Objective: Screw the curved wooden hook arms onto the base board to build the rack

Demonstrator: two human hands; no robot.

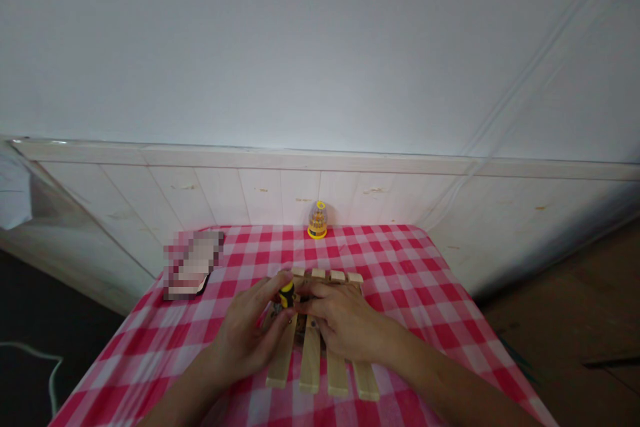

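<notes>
Left hand: left hand (245,323) grasping the yellow-black driver (287,295), handle between thumb and fingers.
Right hand: right hand (345,320) lying over the slats (311,363), fingertips just beside the driver; pinching something or only steadying, cannot tell.
Driver: over the far part of the leftmost slat, handle up; tip hidden by fingers, so contact with a screw unconfirmed.
Slats: 4 near ends, pale wood, fanned out toward the person, mid-table, under the hands. 4 far ends show beyond the fingers; joins between hidden.
Dark spot: 1 on the 2nd slat from left (313,324), maybe a screw head, too small to be sure.
Done, judged: slats look laid out in order and at least partly joined, given how they sit together.
Left, judged: fastening at the leftmost slat seems unfinished, driver being there; right-hand slats cannot be checked, hand covers them.
Case: clear case (318,220), yellow top and base, upright at far table edge, well apart from hands.
Phone: pixelated phone-like item (195,267), far left on the checked cloth (400,267).
</notes>
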